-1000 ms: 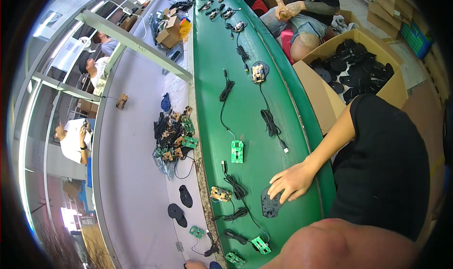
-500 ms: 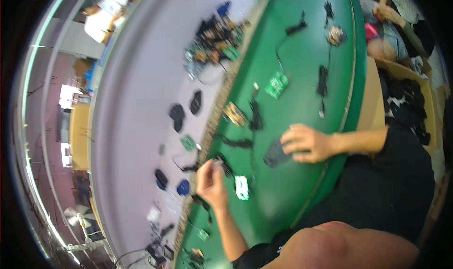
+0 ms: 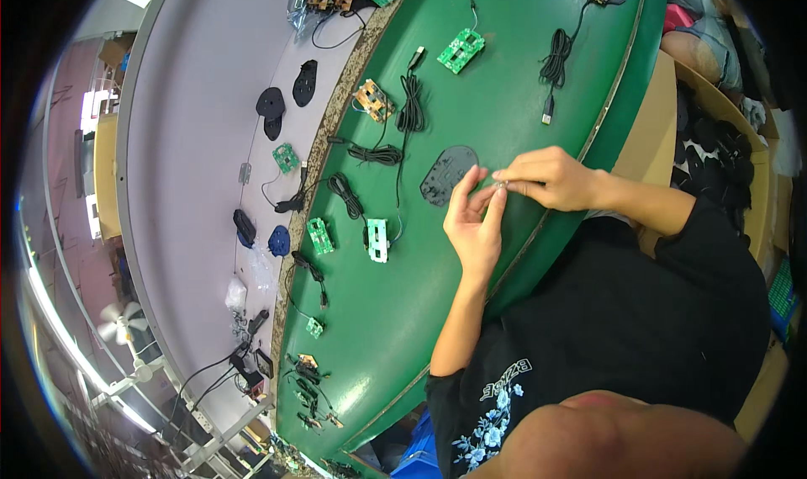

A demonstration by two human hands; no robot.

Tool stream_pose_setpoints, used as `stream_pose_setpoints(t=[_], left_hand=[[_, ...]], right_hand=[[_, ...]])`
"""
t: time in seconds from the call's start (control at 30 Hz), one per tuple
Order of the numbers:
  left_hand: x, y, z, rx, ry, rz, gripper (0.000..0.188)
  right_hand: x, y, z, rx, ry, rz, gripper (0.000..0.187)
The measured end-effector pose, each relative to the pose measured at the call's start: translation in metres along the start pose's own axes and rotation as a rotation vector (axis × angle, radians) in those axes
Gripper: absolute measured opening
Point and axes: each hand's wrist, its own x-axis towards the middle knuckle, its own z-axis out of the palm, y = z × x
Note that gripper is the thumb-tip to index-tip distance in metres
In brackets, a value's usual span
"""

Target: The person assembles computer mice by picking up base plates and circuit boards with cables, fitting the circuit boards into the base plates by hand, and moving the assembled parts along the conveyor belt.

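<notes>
My left hand [image 3: 476, 225] and my right hand [image 3: 555, 179] meet over the near side of the green belt. Their fingertips pinch together around a tiny piece [image 3: 500, 185], too small to name. Just left of the fingers a dark grey plastic base plate [image 3: 446, 176] lies flat on the belt, apart from the right hand. Farther left rest a pale green circuit board [image 3: 377, 241], a smaller green board [image 3: 319, 236] and a coiled black cable [image 3: 344, 195].
More cables, a tan circuit board [image 3: 373, 100] and a green board [image 3: 461, 51] lie on the belt. Beyond its speckled edge, a grey surface [image 3: 193, 142] holds black shells [image 3: 305, 84] and a blue piece [image 3: 279, 241]. At right stands a carton [image 3: 761, 185] of black parts.
My left hand has come back from the cables at the belt's far edge to my right hand. The right hand has let go of the base plate. The head view has shifted.
</notes>
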Motion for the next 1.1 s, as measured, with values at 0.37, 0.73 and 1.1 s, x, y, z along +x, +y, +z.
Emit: stream_pose_setpoints(t=[0.37,0.73,1.1], left_hand=[[0.015,0.0,-0.059,1.151,-0.088,0.46,0.065],[0.006,-0.011,-0.061,1.053,-0.048,0.505,0.06],[0.007,-0.012,-0.059,1.006,-0.042,0.509,0.06]], right_hand=[[0.019,0.034,-0.036,-0.578,-0.03,-0.213,0.018],[0.019,0.022,-0.021,-0.593,-0.001,-0.132,0.01],[0.054,0.027,0.019,-0.412,-0.191,-0.217,0.011]])
